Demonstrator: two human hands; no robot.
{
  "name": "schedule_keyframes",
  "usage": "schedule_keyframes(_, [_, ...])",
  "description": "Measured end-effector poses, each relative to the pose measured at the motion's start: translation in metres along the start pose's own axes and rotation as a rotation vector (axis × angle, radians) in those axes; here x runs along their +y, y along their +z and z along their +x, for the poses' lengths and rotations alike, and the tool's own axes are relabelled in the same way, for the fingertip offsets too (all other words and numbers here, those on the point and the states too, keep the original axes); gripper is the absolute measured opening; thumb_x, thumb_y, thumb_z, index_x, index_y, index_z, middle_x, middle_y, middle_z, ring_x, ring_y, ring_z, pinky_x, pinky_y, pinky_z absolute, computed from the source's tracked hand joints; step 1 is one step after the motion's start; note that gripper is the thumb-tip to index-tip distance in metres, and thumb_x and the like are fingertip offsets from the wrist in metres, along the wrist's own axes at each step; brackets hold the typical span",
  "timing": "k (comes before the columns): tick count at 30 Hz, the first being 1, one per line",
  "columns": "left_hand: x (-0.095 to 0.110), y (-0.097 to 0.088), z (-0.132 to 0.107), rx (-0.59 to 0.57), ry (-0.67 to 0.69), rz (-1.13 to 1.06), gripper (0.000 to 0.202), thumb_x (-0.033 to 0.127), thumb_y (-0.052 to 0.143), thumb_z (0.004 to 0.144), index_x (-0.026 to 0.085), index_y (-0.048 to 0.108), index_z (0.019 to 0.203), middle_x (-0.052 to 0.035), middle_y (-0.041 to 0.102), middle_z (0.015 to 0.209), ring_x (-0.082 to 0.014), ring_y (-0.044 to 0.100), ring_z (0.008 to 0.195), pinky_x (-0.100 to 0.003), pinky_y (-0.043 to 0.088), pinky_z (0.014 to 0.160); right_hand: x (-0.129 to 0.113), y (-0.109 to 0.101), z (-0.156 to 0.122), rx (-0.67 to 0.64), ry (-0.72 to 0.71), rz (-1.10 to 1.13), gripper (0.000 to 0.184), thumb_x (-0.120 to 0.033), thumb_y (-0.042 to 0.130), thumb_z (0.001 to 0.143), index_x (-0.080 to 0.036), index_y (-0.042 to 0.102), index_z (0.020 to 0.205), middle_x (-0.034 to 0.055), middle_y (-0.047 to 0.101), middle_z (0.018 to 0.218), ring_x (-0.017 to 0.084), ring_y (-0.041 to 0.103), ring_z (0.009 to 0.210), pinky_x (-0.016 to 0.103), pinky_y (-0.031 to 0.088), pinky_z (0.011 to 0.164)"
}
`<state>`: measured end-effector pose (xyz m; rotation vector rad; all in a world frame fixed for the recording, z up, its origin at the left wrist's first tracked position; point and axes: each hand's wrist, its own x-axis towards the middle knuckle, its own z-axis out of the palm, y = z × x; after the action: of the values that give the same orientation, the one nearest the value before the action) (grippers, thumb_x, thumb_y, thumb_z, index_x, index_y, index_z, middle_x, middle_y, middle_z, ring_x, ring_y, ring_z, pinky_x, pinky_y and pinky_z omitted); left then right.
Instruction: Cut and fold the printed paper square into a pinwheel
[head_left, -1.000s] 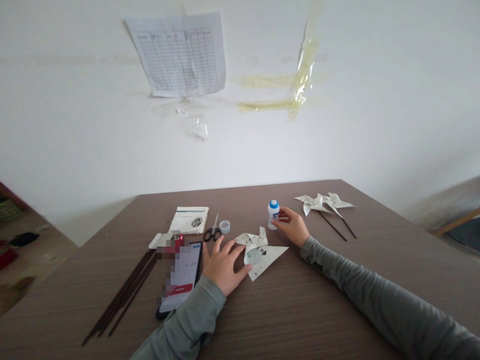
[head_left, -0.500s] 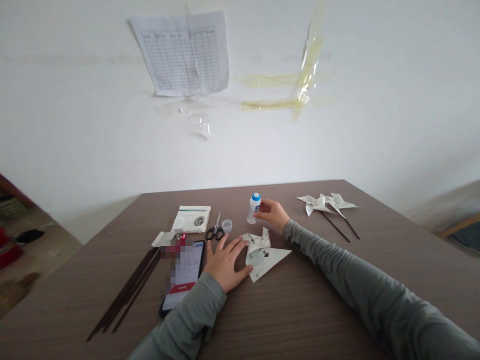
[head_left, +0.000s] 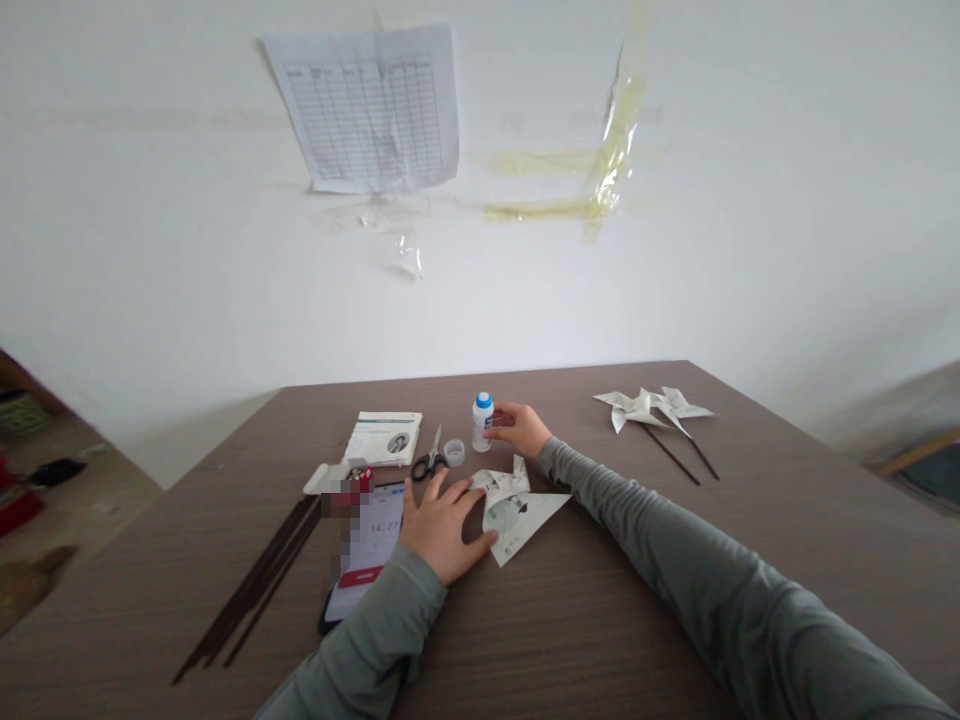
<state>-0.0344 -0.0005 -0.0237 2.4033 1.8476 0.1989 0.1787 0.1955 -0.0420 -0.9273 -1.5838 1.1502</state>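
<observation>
My right hand (head_left: 520, 428) grips a small white glue bottle (head_left: 481, 432) with a blue top, fingers on its right side; the bottle stands upright on the table. My left hand (head_left: 442, 530) is spread open over the table, with its fingertips and thumb at the left edge of a partly folded paper pinwheel (head_left: 517, 520) of printed paper. One of its corners is folded up, and a broad triangular flap points right. Just beyond my left fingers lie a pair of scissors (head_left: 429, 464) with dark handles and a small clear cap (head_left: 454, 452).
Two finished paper pinwheels (head_left: 646, 405) on dark sticks lie at the right. A phone (head_left: 375, 545) lies partly under my left forearm, with dark sticks (head_left: 251, 580) beside it. A stack of printed paper (head_left: 382, 437) is farther back. A wall (head_left: 525, 310) rises behind the table.
My right hand has moved left with the glue bottle, closer to the clear cap. The folded paper and my left hand have shifted slightly left.
</observation>
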Motion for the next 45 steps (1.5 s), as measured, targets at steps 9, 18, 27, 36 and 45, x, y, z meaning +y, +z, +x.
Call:
schedule_keyframes(9, [-0.002, -0.001, 0.002, -0.028, -0.002, -0.011, 0.067, 0.052, 0.089, 0.110, 0.040, 0.084, 0.176, -0.0105, 0.076, 0.192, -0.0573, 0.048, 0.193, -0.100, 0.028, 0.155, 0.003, -0.005, -0.004, -0.048, 0.008, -0.069, 0.039, -0.027, 0.117, 0.081, -0.026, 0.102, 0.118, 0.0123, 0.103, 0.128, 0.042, 0.100, 0.127, 0.064, 0.078, 0.126])
schedule_keyframes(18, [-0.006, 0.005, 0.002, -0.010, 0.004, -0.042, 0.067, 0.051, 0.085, 0.112, 0.040, 0.084, 0.178, -0.0120, 0.077, 0.192, -0.0598, 0.051, 0.190, -0.101, 0.030, 0.154, 0.008, -0.025, -0.008, -0.051, -0.043, -0.148, 0.050, -0.034, 0.116, 0.088, -0.028, 0.102, 0.135, 0.0114, 0.103, 0.136, 0.034, 0.101, 0.114, 0.055, 0.083, 0.114])
schedule_keyframes(27, [0.000, 0.021, 0.003, 0.062, -0.003, -0.019, 0.066, 0.048, 0.086, 0.115, 0.041, 0.082, 0.181, -0.0132, 0.080, 0.188, -0.0541, 0.062, 0.184, -0.091, 0.042, 0.154, 0.000, -0.069, -0.069, -0.044, -0.214, -0.308, 0.028, -0.024, 0.100, 0.103, -0.030, 0.101, 0.131, 0.0127, 0.101, 0.138, 0.038, 0.094, 0.135, 0.064, 0.069, 0.136])
schedule_keyframes(36, [0.004, 0.027, 0.004, 0.134, 0.005, -0.017, 0.061, 0.052, 0.087, 0.115, 0.037, 0.087, 0.174, -0.0164, 0.086, 0.177, -0.0534, 0.066, 0.179, -0.084, 0.047, 0.153, -0.012, -0.075, -0.143, -0.229, -0.683, -0.844, 0.021, -0.029, 0.087, 0.122, -0.032, 0.097, 0.140, 0.0117, 0.098, 0.133, 0.033, 0.088, 0.121, 0.059, 0.064, 0.121])
schedule_keyframes(45, [0.002, 0.030, 0.004, 0.168, 0.017, -0.013, 0.056, 0.055, 0.086, 0.114, 0.039, 0.091, 0.168, -0.0135, 0.089, 0.173, -0.0501, 0.068, 0.175, -0.078, 0.049, 0.152, -0.015, -0.049, -0.163, -0.353, -0.654, -0.885, 0.022, -0.042, 0.101, 0.115, -0.034, 0.098, 0.135, 0.0067, 0.100, 0.125, 0.031, 0.090, 0.112, 0.052, 0.065, 0.118])
